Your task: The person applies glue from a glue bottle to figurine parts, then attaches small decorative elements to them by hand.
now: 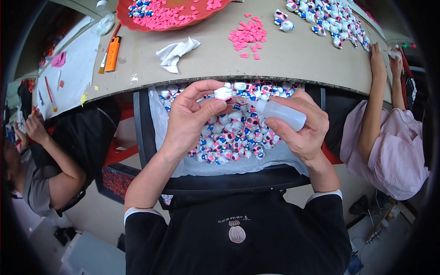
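Observation:
Between the thumb and fingers of my left hand (195,107) is a small white figurine (223,93) with a pink and dark patch at its lower end. My right hand (305,123) is wrapped round a translucent white squeeze bottle (283,115), tilted so that its narrow end points left toward the figurine. A gap lies between the bottle's tip and the figurine; whether a thin nozzle bridges it is hard to make out. Below both hands, a black tray (229,183) lined with white plastic film holds a heap of similar white, pink and blue figurines (236,137).
On the table (137,48) lie pink pieces (247,34), a crumpled white tissue (176,52), an orange lighter (112,54), a brush (104,59) and a red dish (183,23). More figurines (334,20) cover the far right. Co-workers sit at both sides, one in a pink garment (385,151).

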`<state>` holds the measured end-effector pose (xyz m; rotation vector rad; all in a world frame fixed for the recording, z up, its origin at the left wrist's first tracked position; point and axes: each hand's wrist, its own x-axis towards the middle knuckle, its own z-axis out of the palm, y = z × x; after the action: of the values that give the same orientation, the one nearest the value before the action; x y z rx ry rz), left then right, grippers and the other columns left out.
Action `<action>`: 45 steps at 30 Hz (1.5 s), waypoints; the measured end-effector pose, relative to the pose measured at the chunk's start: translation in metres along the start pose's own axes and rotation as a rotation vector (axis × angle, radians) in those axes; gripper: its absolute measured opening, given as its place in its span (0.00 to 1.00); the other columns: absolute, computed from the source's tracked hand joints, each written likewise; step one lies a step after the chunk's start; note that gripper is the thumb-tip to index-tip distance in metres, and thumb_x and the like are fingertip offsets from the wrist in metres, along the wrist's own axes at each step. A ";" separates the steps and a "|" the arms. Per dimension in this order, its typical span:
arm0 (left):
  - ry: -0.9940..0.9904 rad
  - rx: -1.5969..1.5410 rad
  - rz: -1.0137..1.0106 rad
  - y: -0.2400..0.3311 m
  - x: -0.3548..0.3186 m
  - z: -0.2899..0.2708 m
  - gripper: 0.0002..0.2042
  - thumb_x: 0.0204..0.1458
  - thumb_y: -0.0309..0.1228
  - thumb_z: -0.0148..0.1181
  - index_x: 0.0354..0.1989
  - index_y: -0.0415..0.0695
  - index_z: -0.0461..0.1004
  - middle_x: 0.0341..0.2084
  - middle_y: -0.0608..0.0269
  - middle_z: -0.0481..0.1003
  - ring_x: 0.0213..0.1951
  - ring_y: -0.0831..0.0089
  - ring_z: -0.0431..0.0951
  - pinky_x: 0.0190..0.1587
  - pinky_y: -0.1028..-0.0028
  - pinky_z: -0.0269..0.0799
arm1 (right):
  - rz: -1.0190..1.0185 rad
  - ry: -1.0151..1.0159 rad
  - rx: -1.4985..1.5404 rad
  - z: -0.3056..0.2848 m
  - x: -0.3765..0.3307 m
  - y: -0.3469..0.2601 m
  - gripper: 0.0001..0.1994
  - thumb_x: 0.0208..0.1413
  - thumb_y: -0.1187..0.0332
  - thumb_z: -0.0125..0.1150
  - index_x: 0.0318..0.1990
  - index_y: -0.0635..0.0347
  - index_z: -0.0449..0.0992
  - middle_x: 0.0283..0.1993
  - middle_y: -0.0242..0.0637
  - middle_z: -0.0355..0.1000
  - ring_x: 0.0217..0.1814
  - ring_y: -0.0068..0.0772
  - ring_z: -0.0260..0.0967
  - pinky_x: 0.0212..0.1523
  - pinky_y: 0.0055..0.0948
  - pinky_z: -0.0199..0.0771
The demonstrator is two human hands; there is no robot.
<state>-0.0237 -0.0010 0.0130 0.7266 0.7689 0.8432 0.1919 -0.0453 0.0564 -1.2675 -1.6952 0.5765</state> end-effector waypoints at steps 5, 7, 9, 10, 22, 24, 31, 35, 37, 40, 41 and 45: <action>-0.002 0.013 0.010 -0.002 0.002 -0.002 0.16 0.50 0.21 0.59 0.47 0.37 0.67 0.41 0.56 0.73 0.42 0.69 0.77 0.47 0.70 0.76 | -0.012 -0.032 -0.030 0.004 0.000 0.002 0.17 0.33 0.71 0.75 0.34 0.68 0.79 0.24 0.38 0.74 0.20 0.27 0.62 0.20 0.24 0.57; 0.014 0.054 -0.003 -0.003 0.003 -0.002 0.15 0.49 0.21 0.60 0.47 0.37 0.67 0.41 0.57 0.73 0.41 0.70 0.77 0.47 0.70 0.76 | -0.022 -0.030 -0.016 0.005 0.000 0.002 0.17 0.33 0.71 0.75 0.34 0.68 0.79 0.24 0.39 0.73 0.21 0.27 0.62 0.20 0.24 0.58; 0.013 0.058 0.006 -0.005 0.003 -0.003 0.15 0.49 0.20 0.60 0.46 0.37 0.67 0.41 0.58 0.74 0.41 0.70 0.77 0.46 0.71 0.76 | -0.022 -0.039 -0.029 0.004 0.001 0.003 0.17 0.34 0.71 0.75 0.34 0.68 0.78 0.24 0.39 0.74 0.21 0.27 0.62 0.20 0.24 0.58; 0.010 0.066 0.015 -0.006 0.003 -0.003 0.16 0.49 0.20 0.60 0.46 0.37 0.68 0.40 0.58 0.74 0.42 0.69 0.77 0.46 0.72 0.76 | -0.025 -0.045 -0.042 0.004 0.001 0.003 0.17 0.34 0.71 0.74 0.34 0.68 0.78 0.24 0.39 0.74 0.21 0.27 0.62 0.21 0.24 0.58; 0.035 0.005 0.001 -0.002 0.002 0.001 0.17 0.49 0.18 0.59 0.48 0.37 0.68 0.40 0.58 0.74 0.40 0.75 0.77 0.42 0.80 0.74 | -0.014 -0.034 -0.052 0.003 0.001 0.004 0.16 0.34 0.71 0.74 0.33 0.68 0.79 0.25 0.40 0.75 0.21 0.28 0.62 0.20 0.25 0.59; 0.041 0.010 0.002 -0.002 0.002 0.001 0.17 0.49 0.18 0.59 0.48 0.38 0.68 0.40 0.58 0.74 0.40 0.75 0.77 0.43 0.80 0.73 | -0.005 -0.038 -0.041 0.003 0.001 0.003 0.16 0.34 0.71 0.74 0.33 0.68 0.79 0.25 0.40 0.75 0.21 0.27 0.63 0.20 0.25 0.59; 0.031 0.042 0.008 -0.003 0.003 0.001 0.17 0.49 0.18 0.59 0.48 0.37 0.68 0.41 0.57 0.73 0.40 0.75 0.77 0.44 0.80 0.73 | -0.026 -0.061 -0.041 0.006 0.004 0.001 0.15 0.35 0.71 0.73 0.33 0.67 0.79 0.24 0.39 0.75 0.20 0.27 0.62 0.21 0.24 0.58; 0.033 0.026 0.014 -0.003 0.002 0.001 0.17 0.49 0.18 0.59 0.48 0.37 0.68 0.41 0.57 0.73 0.41 0.75 0.77 0.45 0.80 0.73 | -0.002 -0.074 -0.028 0.006 0.003 0.001 0.16 0.35 0.70 0.74 0.33 0.68 0.79 0.24 0.39 0.74 0.20 0.27 0.61 0.20 0.24 0.58; 0.032 0.038 -0.006 0.000 0.002 0.002 0.17 0.49 0.17 0.59 0.48 0.37 0.67 0.41 0.57 0.73 0.41 0.74 0.77 0.45 0.80 0.73 | -0.016 -0.055 -0.068 0.005 0.003 0.002 0.16 0.34 0.70 0.74 0.33 0.68 0.79 0.24 0.40 0.74 0.20 0.27 0.62 0.20 0.24 0.58; 0.031 0.000 0.008 -0.003 0.003 0.001 0.16 0.49 0.17 0.59 0.47 0.37 0.67 0.41 0.57 0.73 0.41 0.74 0.77 0.45 0.79 0.74 | 0.007 -0.052 -0.059 0.004 0.003 0.003 0.16 0.35 0.71 0.74 0.34 0.68 0.79 0.24 0.40 0.74 0.21 0.27 0.62 0.20 0.24 0.58; 0.030 0.000 0.008 -0.003 0.003 0.001 0.16 0.49 0.17 0.59 0.47 0.37 0.67 0.41 0.57 0.73 0.41 0.74 0.77 0.45 0.79 0.74 | 0.006 -0.051 -0.059 0.004 0.003 0.003 0.16 0.35 0.71 0.74 0.34 0.68 0.79 0.24 0.40 0.74 0.21 0.27 0.62 0.20 0.24 0.58; 0.034 -0.020 0.009 -0.004 0.003 0.001 0.16 0.49 0.17 0.59 0.47 0.37 0.67 0.41 0.57 0.73 0.40 0.74 0.77 0.44 0.79 0.74 | 0.010 -0.053 -0.040 0.004 0.002 0.004 0.16 0.35 0.71 0.74 0.34 0.68 0.79 0.24 0.40 0.74 0.21 0.27 0.63 0.20 0.24 0.58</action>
<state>-0.0204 -0.0002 0.0093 0.6997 0.7871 0.8727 0.1901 -0.0414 0.0521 -1.3003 -1.7528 0.5895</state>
